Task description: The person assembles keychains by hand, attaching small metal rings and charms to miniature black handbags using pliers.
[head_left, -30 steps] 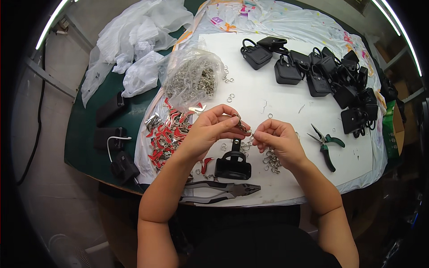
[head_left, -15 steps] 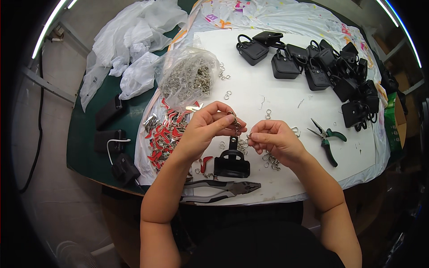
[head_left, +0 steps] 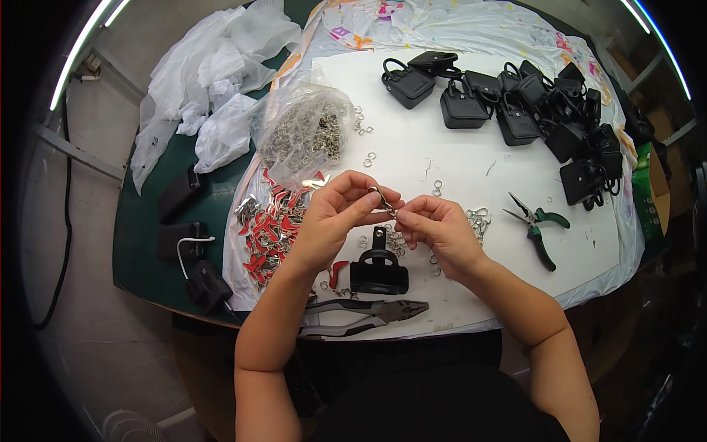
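My left hand [head_left: 335,217] pinches a metal key ring with a short chain [head_left: 381,196] between thumb and fingers. Thumb and forefinger of my right hand [head_left: 445,234] are closed at the chain's lower end; the small metal link in them is mostly hidden. Just below my hands lies a small black bag [head_left: 378,278] with a handle and a strap standing up from it. A red boot-shaped charm [head_left: 338,274] rests beside its left side. Grey-handled combination pliers [head_left: 372,313] lie along the front edge of the table.
Needle-nose pliers with green-black handles [head_left: 541,230] lie to the right. Many small black bags [head_left: 466,109] are heaped at the back right. A clear plastic bag of metal rings [head_left: 303,132] stands behind a pile of red charms [head_left: 276,239]. Black power banks [head_left: 180,241] sit at the left.
My right hand has moved left and brought its small link up to the chain held by my left hand. The whole view has shifted slightly.
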The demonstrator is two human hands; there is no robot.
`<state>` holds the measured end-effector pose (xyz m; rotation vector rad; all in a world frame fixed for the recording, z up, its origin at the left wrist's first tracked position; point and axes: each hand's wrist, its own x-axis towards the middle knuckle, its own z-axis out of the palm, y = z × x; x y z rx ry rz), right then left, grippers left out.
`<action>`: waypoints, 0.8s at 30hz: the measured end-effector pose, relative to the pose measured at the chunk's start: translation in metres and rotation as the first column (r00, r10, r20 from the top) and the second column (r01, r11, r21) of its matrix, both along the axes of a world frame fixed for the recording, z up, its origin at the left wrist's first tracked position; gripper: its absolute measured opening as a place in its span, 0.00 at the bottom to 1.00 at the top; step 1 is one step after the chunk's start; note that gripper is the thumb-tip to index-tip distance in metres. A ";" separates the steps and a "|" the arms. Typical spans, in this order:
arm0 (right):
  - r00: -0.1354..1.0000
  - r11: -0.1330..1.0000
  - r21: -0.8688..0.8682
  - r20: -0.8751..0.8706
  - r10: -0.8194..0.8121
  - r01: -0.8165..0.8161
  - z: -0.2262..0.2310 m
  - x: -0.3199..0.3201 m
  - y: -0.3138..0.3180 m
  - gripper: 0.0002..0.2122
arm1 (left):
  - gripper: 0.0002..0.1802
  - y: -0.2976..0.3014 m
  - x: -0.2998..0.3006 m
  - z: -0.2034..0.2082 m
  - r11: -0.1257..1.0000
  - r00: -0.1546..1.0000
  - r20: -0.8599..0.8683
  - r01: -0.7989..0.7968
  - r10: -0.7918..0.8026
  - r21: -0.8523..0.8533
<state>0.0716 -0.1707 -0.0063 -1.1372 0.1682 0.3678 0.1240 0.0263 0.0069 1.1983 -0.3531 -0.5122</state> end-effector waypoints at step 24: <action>0.561 0.827 -0.378 0.823 0.093 0.416 0.019 -0.015 -0.007 0.04 | 0.09 -0.006 -0.027 0.053 0.871 0.886 0.440 -0.094 -0.148 0.482</action>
